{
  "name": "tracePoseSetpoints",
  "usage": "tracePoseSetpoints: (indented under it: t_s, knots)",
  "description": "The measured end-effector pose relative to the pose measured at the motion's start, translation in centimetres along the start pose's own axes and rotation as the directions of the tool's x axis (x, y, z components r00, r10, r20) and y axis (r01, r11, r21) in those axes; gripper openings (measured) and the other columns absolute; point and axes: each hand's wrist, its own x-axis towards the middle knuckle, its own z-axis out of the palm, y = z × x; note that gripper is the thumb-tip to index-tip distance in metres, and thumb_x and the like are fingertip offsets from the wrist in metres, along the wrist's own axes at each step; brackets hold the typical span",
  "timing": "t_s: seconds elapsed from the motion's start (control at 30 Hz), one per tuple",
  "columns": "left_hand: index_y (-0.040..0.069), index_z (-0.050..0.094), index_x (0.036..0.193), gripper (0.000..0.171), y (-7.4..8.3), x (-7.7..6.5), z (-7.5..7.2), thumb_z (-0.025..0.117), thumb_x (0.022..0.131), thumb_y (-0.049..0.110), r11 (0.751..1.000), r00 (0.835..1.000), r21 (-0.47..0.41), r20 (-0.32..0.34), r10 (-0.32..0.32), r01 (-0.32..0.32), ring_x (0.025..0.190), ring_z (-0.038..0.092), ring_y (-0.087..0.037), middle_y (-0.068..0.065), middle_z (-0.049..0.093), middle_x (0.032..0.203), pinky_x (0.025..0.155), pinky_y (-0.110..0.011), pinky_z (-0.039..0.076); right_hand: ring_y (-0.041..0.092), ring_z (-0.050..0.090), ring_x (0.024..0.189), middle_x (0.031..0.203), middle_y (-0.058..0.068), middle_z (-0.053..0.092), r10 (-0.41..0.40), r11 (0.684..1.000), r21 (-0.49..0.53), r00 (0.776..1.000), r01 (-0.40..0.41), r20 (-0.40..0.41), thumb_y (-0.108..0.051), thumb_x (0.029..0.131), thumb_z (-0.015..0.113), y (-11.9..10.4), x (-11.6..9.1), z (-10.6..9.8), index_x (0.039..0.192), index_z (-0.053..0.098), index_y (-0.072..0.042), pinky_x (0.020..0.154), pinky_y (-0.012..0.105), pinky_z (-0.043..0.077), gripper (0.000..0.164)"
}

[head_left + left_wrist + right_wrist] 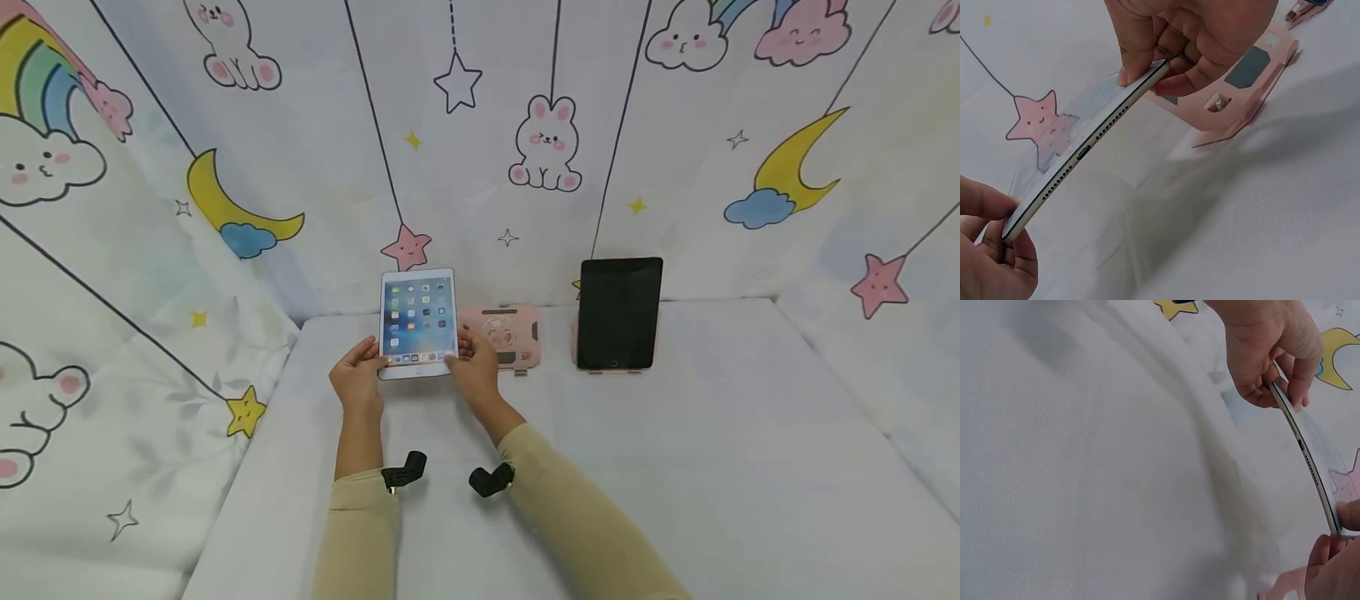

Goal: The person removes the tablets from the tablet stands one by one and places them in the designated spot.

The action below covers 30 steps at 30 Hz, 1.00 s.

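A white-framed tablet, its screen lit with rows of app icons, is held up above the table near the back wall. My left hand pinches its lower left side, thumb on the front and fingers behind. On the lower right side, my right hand grips it the same way. The left wrist view shows the tablet's bottom edge with a charging port and speaker holes, tilted between both hands. Just right of my right hand lies a pink case, partly hidden by that hand.
To the right, a dark-screened tablet stands propped against a pink case or stand. A white cloth covers the table. The cartoon-print backdrop rises along the back and sides.
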Motion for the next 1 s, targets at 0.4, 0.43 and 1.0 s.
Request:
tracePoseSetpoints:
  t_s: [0.4,0.43,1.0]
  knots:
    - [-0.001,0.07,0.127,0.046,-2.2,1.5,-1.8,0.064,0.084,-0.015,0.99,0.997,0.121,-0.014,-0.077,0.078,0.111,0.068,-0.014,-0.017,0.069,0.129,0.086,-0.014,0.057,0.019,0.059,0.098,0.11,0.011,0.068,0.051,0.992,-0.12,0.998,-0.048,0.022,0.001,0.086,0.076,1.9,-0.7,1.2,0.133,0.064,0.001,0.087,0.027,0.054,0.049]
    - [-0.001,0.07,0.127,0.045,-2.4,1.5,-1.9,0.064,0.084,-0.015,0.988,0.997,0.133,-0.014,-0.079,0.08,0.112,0.068,-0.015,-0.017,0.069,0.129,0.085,-0.013,0.056,0.018,0.059,0.098,0.11,0.011,0.068,0.058,0.99,-0.129,0.998,-0.055,0.023,0.001,0.086,0.077,2.1,-0.8,1.3,0.133,0.063,0.001,0.086,0.027,0.054,0.049]
    - [0.0,0.073,0.12,0.041,-3.9,1.3,-2.5,0.061,0.082,-0.01,0.899,0.999,0.438,-0.021,0.038,-0.025,0.104,0.065,-0.025,-0.022,0.073,0.115,0.067,-0.01,0.047,0.019,0.063,0.1,0.109,0.013,0.071,0.124,0.962,-0.248,0.992,-0.113,0.027,-0.001,0.084,0.077,3.0,-0.6,2.2,0.133,0.063,0.004,0.089,0.031,0.057,0.051]
